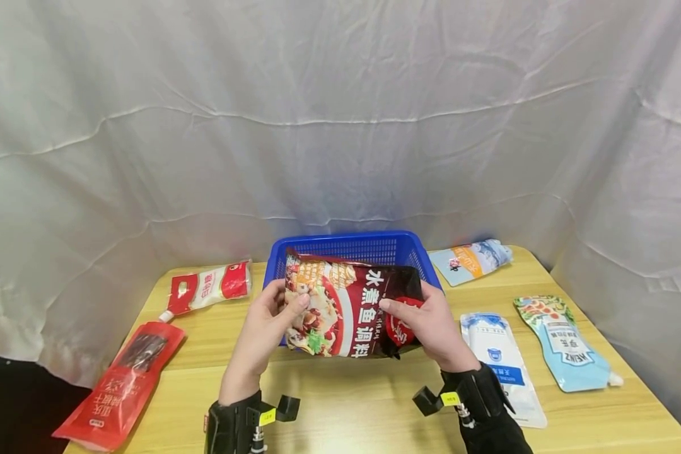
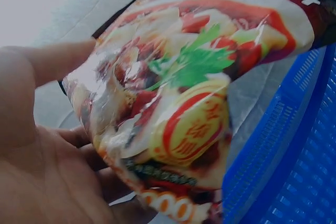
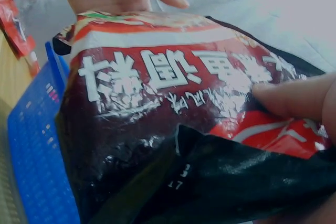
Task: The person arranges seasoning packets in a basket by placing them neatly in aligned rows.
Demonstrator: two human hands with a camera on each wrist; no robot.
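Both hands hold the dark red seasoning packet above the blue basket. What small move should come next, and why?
Probably lower the dark red foil seasoning packet straight down into the blue plastic mesh basket. The left hand and the right hand pinch its two ends, and it hangs over the basket's front part, tilted toward the person. The basket looks open beneath, though the packet hides much of its inside.

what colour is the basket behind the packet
Blue, with a fine mesh wall; the basket shows best in the head view, behind the packet.
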